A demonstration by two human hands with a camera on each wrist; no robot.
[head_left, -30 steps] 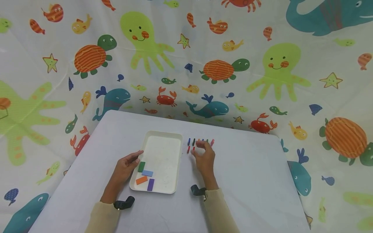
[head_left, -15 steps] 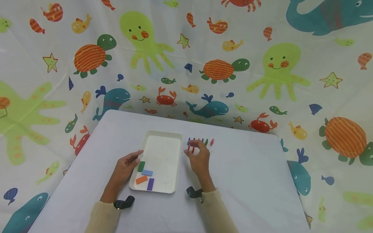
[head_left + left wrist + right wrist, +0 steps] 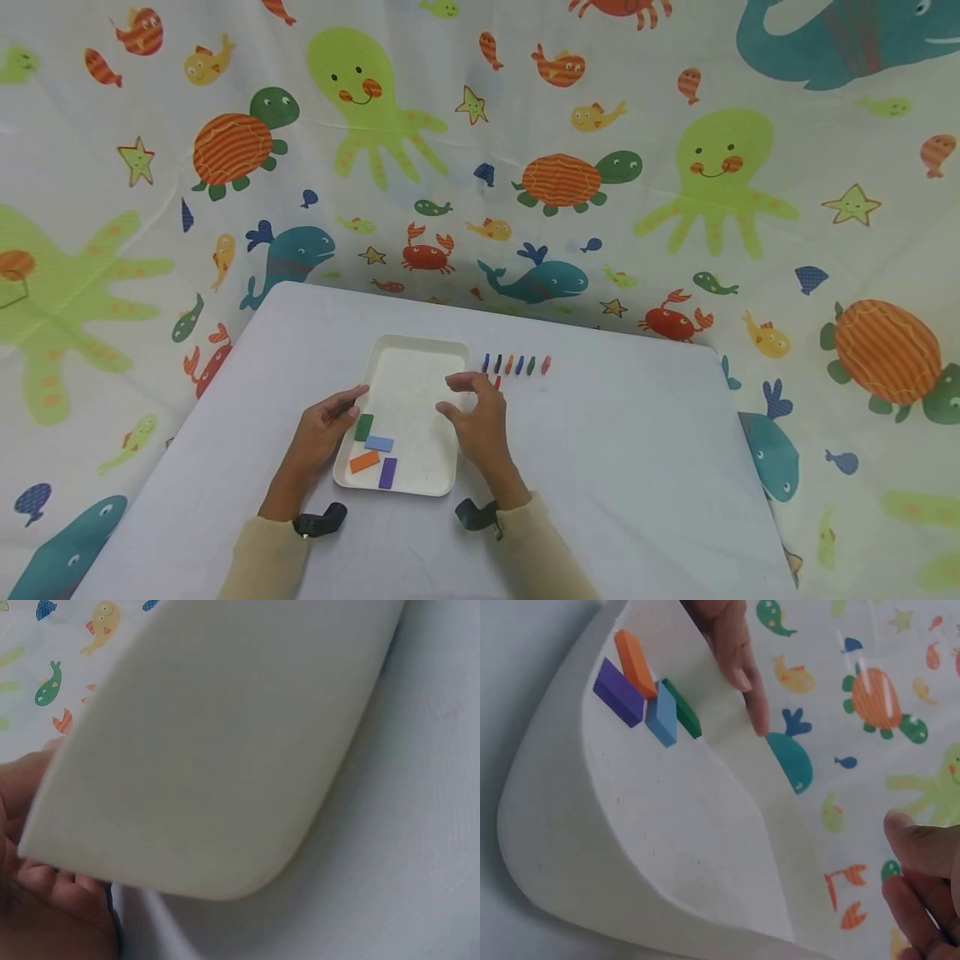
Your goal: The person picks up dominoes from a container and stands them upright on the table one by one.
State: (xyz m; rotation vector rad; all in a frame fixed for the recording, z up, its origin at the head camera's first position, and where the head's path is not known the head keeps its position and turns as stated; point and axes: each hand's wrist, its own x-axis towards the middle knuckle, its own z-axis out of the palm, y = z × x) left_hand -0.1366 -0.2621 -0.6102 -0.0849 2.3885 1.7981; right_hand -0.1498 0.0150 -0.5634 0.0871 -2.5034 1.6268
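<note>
A cream rectangular tray (image 3: 420,383) lies on the table. My left hand (image 3: 318,437) grips its left rim, the thumb on the inner side and the fingers outside. In the tray's near left part lie flat rectangular blocks: green (image 3: 363,427), light blue (image 3: 379,444), orange (image 3: 364,462) and purple (image 3: 387,472). Over the tray's right rim is my right hand (image 3: 483,425), thumb and forefinger curved and apart with nothing between them. In the right wrist view the same purple block (image 3: 619,693) and the tray's bare floor show beyond this hand.
Right of the tray stands a row of short coloured sticks, from dark blue to pink (image 3: 546,364). A red stick (image 3: 498,382) lies in front of the row, and another is partly hidden by my right fingers. A patterned sea-animal cloth (image 3: 450,150) hangs behind the table.
My right hand has moved left and toward me, from over the row of sticks to the tray's right rim. The left hand and the blocks have stayed put.
</note>
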